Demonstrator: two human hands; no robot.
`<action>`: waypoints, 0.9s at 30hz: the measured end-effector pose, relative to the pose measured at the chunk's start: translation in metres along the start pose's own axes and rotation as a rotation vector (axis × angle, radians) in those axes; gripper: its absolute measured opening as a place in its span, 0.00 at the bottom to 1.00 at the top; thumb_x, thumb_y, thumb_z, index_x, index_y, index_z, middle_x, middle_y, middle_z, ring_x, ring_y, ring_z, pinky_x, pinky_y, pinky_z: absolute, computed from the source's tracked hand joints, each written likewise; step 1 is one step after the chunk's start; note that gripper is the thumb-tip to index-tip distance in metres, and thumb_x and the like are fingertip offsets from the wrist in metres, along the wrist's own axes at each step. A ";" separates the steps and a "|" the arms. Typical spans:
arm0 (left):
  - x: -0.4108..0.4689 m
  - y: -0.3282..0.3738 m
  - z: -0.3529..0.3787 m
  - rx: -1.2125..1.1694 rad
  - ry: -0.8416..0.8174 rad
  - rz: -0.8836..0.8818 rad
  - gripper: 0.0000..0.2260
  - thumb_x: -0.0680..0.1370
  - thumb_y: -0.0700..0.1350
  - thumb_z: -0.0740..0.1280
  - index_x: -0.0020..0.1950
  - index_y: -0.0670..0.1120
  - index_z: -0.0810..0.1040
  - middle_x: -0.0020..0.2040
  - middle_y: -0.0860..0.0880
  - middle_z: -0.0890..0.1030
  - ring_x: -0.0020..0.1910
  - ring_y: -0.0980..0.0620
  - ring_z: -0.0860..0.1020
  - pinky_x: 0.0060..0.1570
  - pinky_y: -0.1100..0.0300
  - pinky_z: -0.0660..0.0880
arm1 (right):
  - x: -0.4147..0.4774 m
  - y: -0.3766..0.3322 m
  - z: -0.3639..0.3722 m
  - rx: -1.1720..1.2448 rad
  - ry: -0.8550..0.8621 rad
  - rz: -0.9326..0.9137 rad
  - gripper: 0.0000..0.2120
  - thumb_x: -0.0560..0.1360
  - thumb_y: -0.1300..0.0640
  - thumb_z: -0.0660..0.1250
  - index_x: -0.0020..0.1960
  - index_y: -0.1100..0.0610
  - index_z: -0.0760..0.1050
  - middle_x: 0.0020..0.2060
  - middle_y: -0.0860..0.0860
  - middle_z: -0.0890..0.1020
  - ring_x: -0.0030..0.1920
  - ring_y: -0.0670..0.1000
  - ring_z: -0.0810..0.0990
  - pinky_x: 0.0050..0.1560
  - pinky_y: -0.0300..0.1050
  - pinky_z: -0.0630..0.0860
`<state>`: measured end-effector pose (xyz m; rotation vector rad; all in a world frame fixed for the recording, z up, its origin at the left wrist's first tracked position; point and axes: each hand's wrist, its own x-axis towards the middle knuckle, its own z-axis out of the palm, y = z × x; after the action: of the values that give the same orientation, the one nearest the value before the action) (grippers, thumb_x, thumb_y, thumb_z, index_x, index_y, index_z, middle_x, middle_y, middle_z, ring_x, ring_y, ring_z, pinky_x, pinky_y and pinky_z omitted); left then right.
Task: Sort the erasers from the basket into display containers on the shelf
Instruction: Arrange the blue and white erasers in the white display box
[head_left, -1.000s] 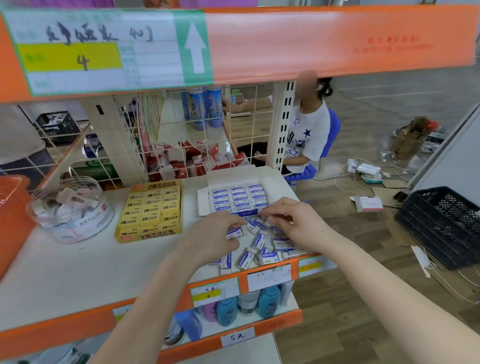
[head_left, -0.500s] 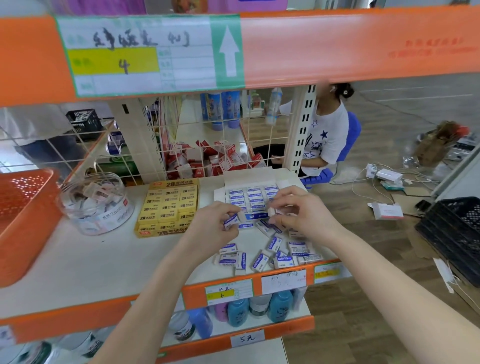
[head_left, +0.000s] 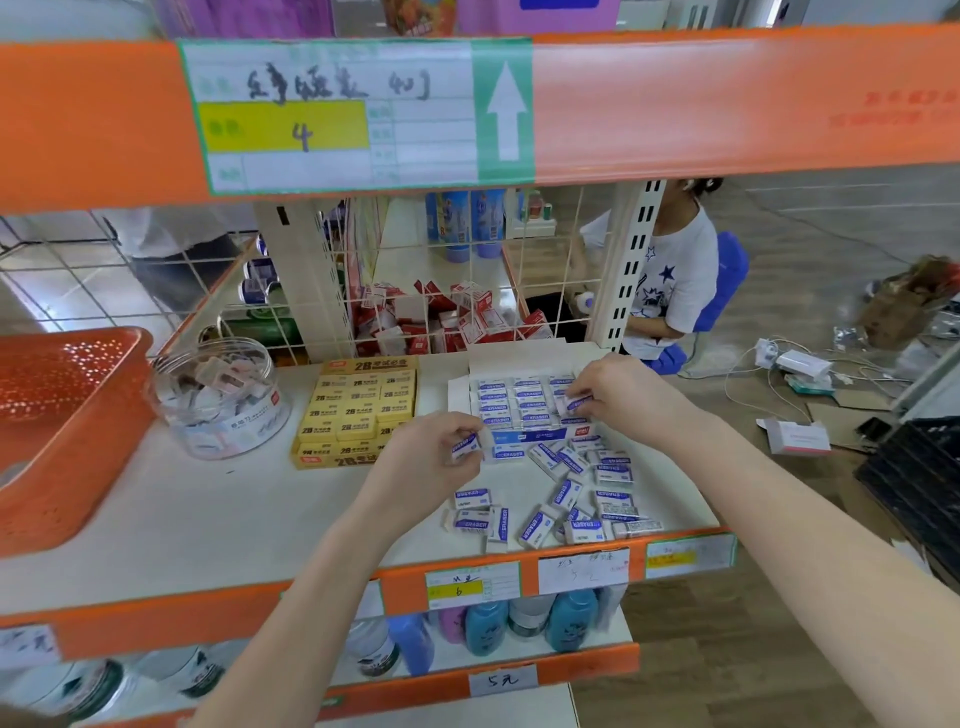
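Several blue-and-white erasers (head_left: 566, 493) lie loose on the white shelf (head_left: 208, 519) near its front right edge. Behind them stands a white display box (head_left: 511, 358) with rows of the same erasers inside. My right hand (head_left: 618, 395) pinches one blue-and-white eraser (head_left: 574, 402) over the box's right rows. My left hand (head_left: 436, 462) holds another eraser (head_left: 465, 446) just in front of the box. An orange basket (head_left: 57, 431) stands at the far left of the shelf.
A yellow box of 2B erasers (head_left: 358, 410) and a clear round jar of erasers (head_left: 221, 395) sit left of the white box. A wire grid (head_left: 452, 291) backs the shelf; red-and-white packs lie behind it. A seated person (head_left: 670, 280) is beyond. An orange shelf edge (head_left: 727, 98) hangs overhead.
My right hand rose from the loose pile to the display box with an eraser. My left hand lifted an eraser off the shelf toward the box. The camera shifted left, showing the basket.
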<state>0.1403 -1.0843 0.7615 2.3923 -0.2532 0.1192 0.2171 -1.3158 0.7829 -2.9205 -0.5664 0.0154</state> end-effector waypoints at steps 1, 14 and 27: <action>-0.001 -0.001 0.000 0.007 0.005 -0.004 0.13 0.75 0.43 0.69 0.58 0.51 0.79 0.45 0.58 0.77 0.40 0.65 0.72 0.38 0.78 0.66 | 0.001 -0.001 0.001 0.013 0.016 0.003 0.13 0.75 0.56 0.68 0.58 0.56 0.80 0.53 0.53 0.81 0.56 0.53 0.75 0.57 0.42 0.69; 0.000 -0.016 0.004 -0.034 0.037 -0.034 0.12 0.73 0.43 0.71 0.55 0.52 0.80 0.44 0.59 0.78 0.44 0.61 0.77 0.45 0.67 0.74 | 0.012 -0.006 0.012 0.021 0.001 0.058 0.09 0.72 0.59 0.71 0.52 0.56 0.81 0.50 0.52 0.81 0.51 0.51 0.78 0.52 0.42 0.73; 0.008 0.002 0.003 -0.420 0.061 -0.121 0.12 0.71 0.37 0.72 0.44 0.52 0.73 0.37 0.52 0.82 0.37 0.59 0.82 0.37 0.69 0.76 | -0.012 -0.043 -0.002 0.272 0.034 -0.215 0.17 0.74 0.51 0.69 0.62 0.54 0.77 0.58 0.48 0.79 0.58 0.46 0.75 0.60 0.33 0.64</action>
<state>0.1476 -1.0886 0.7622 1.9771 -0.0921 0.0738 0.1907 -1.2814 0.7919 -2.5805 -0.8009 0.0152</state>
